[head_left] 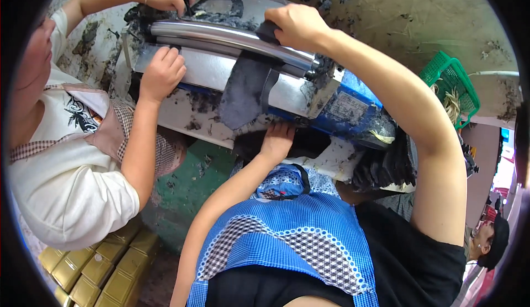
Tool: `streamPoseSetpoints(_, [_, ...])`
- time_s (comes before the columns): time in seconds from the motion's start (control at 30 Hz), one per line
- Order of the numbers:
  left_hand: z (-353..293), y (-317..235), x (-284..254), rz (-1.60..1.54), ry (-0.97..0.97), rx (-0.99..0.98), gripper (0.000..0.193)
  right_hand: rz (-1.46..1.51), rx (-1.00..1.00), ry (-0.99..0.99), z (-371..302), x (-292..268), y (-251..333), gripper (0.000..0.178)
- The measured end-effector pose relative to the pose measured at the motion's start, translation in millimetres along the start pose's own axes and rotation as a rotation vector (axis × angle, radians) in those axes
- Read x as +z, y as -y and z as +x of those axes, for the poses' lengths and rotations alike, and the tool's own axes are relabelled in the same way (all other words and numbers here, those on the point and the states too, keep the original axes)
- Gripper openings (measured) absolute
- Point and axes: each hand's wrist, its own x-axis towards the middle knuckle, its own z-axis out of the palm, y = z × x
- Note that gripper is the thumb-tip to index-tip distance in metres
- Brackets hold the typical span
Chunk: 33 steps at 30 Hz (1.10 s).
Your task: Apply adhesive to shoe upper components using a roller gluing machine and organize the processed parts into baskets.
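Note:
A machine with a long shiny metal roller (221,36) and a blue body (353,108) stands across the table in front of me. My right hand (298,26) is closed over the far side of the roller, with a small black soft piece (268,32) under its fingers. From the near side of the roller hangs a dark grey fabric-like piece (240,100). Beneath the machine's front edge, my left hand (277,140) lies with fingers extended flat on a black sheet-like piece (312,143). Its fingertips touch that piece close to the machine.
A co-worker's two hands (164,68) work at the roller's left end. Stacked black pieces (383,166) lie to the right of my left hand. A green basket (450,86) stands far right. Gold boxes (102,268) are piled lower left. Dark lint litters the table (190,120).

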Motion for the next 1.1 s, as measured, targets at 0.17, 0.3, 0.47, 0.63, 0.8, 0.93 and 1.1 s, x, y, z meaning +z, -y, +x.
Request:
streamPoseSetpoints(0.17, [-12.0,-2.8,-22.4,-0.212,0.329,0.118,0.025,-0.048,-0.086,-0.092,-40.9,-21.7,16.1,0.022])
streamPoseSetpoints(0.3, [-36.3,7.9,-93.1,-0.458,0.291,0.163,0.024,-0.037,-0.212,-0.112,-52.3,-41.7,26.4,0.021])
streamPoseSetpoints(0.47, [-56.4,31.8,-201.4,-0.557,0.155,-0.022,0.041,-0.004,-0.316,-0.245,-54.0,-81.9,27.0,0.012])
streamPoseSetpoints(0.63, [-50.9,61.6,-229.2,-0.860,0.141,-0.479,0.043,-0.078,-0.211,-0.353,-28.6,-124.7,-0.5,0.024])
streamPoseSetpoints(0.8, [-24.2,90.1,-204.5,-0.967,0.095,-0.537,0.047,-0.004,0.253,-0.228,15.0,-169.7,-12.6,0.033])
streamPoseSetpoints(0.93, [23.0,91.0,-190.3,-1.070,0.102,-0.574,0.043,-0.268,0.087,-0.303,61.5,-151.5,-65.5,0.033])
streamPoseSetpoints(1.1, [58.8,88.4,-177.8,-0.837,-0.037,-0.543,0.054,-0.726,0.098,-0.375,111.4,-103.4,-171.9,0.021])
